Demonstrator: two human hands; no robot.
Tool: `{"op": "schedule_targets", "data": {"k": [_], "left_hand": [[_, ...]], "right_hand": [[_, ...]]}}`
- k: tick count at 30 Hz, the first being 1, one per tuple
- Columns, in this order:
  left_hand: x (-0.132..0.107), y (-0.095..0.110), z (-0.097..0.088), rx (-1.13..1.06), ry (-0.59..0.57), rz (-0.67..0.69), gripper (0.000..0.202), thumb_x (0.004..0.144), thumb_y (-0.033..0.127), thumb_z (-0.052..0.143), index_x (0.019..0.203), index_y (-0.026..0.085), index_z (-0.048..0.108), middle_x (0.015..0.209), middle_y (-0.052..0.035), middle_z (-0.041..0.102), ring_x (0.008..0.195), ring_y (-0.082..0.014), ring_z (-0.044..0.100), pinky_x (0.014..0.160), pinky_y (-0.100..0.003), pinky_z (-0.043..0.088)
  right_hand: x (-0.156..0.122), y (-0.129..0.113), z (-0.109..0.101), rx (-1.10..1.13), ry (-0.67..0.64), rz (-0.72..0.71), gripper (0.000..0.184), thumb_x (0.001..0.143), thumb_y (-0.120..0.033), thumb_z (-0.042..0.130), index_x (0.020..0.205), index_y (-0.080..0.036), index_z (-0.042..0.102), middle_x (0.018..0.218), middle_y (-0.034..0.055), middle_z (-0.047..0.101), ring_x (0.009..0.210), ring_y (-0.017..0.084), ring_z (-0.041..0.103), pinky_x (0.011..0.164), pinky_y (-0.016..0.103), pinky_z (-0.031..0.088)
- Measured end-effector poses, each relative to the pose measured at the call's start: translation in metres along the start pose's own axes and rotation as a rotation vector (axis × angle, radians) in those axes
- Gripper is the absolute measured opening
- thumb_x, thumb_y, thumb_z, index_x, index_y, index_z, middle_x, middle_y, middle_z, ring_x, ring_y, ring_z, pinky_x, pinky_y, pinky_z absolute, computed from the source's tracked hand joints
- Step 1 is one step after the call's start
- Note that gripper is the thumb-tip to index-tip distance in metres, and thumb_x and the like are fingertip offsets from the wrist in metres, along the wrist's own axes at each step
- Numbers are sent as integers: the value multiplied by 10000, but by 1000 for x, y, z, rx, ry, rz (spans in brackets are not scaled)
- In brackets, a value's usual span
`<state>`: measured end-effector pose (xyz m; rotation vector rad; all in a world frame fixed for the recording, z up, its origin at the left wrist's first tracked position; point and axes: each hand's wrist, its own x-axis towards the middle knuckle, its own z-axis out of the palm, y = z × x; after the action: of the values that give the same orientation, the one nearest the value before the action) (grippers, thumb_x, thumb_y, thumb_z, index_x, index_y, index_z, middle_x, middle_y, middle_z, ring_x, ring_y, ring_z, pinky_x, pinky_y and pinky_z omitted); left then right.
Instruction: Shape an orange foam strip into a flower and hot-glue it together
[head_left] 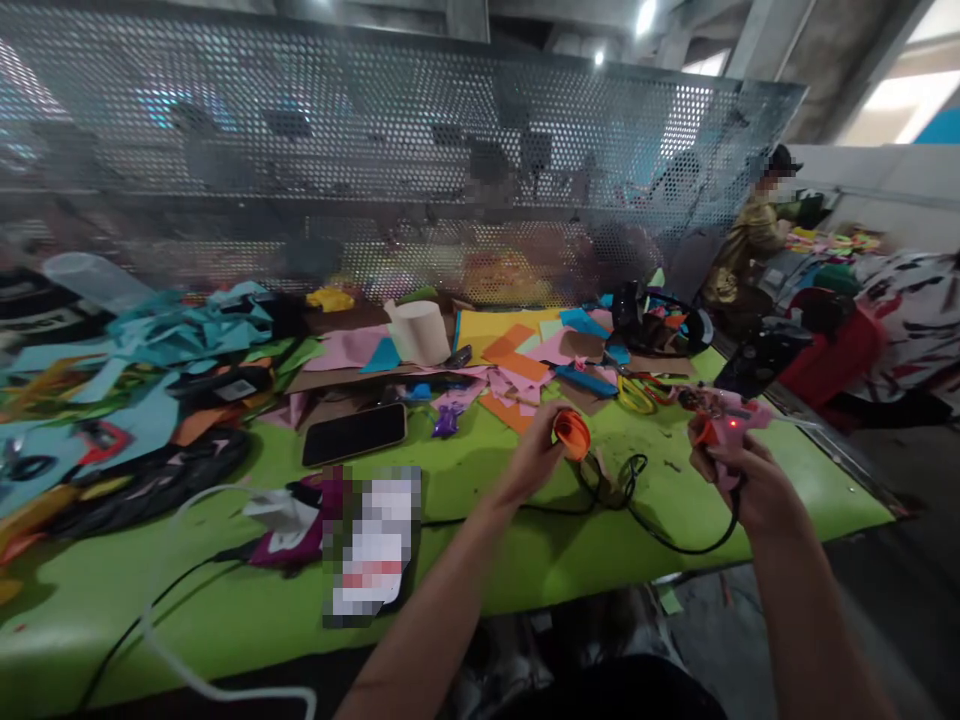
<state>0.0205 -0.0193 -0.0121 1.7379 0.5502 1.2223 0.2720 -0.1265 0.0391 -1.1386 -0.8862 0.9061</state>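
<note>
My left hand (538,455) pinches a small rolled orange paper piece (572,434) above the green table (525,560). My right hand (739,478) grips a pink glue gun (724,420) by its handle, nozzle pointing left toward the orange piece; a small red light glows on it. The gun's black cord (660,525) loops over the table between my hands. The two hands are a short way apart.
Coloured paper scraps (517,375), a white paper roll (418,332), a black phone (354,433), scissors with yellow handles (637,393) and a headset (660,320) litter the table. A perforated metal screen (375,150) backs it. Another person (754,240) sits far right.
</note>
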Motion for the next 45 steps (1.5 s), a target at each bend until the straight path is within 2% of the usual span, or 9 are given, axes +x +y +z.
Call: {"op": "schedule_targets", "data": {"k": [2,5,9,16,22,27,34,40,45], "left_hand": [[0,2,0,17,-17,-9,305,779,84,561,1061,198,544,1003,-49,575,928,-173,541,869,-313,436],[0,6,0,32,-44,-15,298,785,83,551,1060,197,549,1000,-49,578,936,-174,544,885,-314,433],[-1,6,0,40,-51,2,301,796,76,544,1072,197,550,1013,-54,579,953,-180,545,901,-318,431],[-1,6,0,73,-73,-22,341,792,71,550,1108,198,544,1061,-59,578,1003,-189,535,917,-309,429],[-1,13,1,85,-100,-9,318,794,61,525,1084,192,539,1050,-66,586,990,-195,539,917,-325,429],[0,16,2,90,-119,-11,322,780,50,510,1068,193,535,1022,-57,585,964,-191,539,895,-318,433],[0,17,2,78,-126,-14,316,787,50,509,1064,200,534,1025,-49,581,960,-185,543,876,-298,439],[0,15,2,93,-127,-9,320,786,57,515,1074,197,528,1023,-49,577,948,-183,539,868,-297,437],[0,14,2,93,-122,3,329,784,61,515,1083,198,532,1047,-54,583,979,-190,542,889,-306,436]], "right_hand": [[-4,-2,10,-45,-69,6,225,639,-367,763,775,-203,692,625,12,607,437,109,440,388,258,345],[-8,-1,22,-161,-159,-32,343,733,-525,732,816,-193,703,624,30,613,443,118,445,395,266,355],[-8,-2,31,-287,-277,-95,428,772,-604,693,847,-182,705,656,36,626,478,118,465,420,256,392],[-8,0,32,-555,-311,-231,362,806,-543,680,901,-196,724,789,54,682,627,172,565,508,271,466],[-7,3,28,-653,-315,-265,383,819,-565,655,955,-214,726,780,52,681,621,191,570,563,317,493],[-6,-1,29,-703,-339,-317,349,850,-539,628,877,-205,721,932,76,680,652,177,576,578,307,493],[-5,-7,37,-698,-365,-369,267,853,-478,646,876,-212,663,850,52,662,711,195,601,606,296,487],[-4,-15,42,-824,-412,-429,190,881,-392,616,808,-217,630,843,46,645,758,204,605,650,302,470],[-6,-18,42,-881,-424,-433,194,897,-398,597,801,-229,606,871,45,634,789,208,596,712,308,476]]}}
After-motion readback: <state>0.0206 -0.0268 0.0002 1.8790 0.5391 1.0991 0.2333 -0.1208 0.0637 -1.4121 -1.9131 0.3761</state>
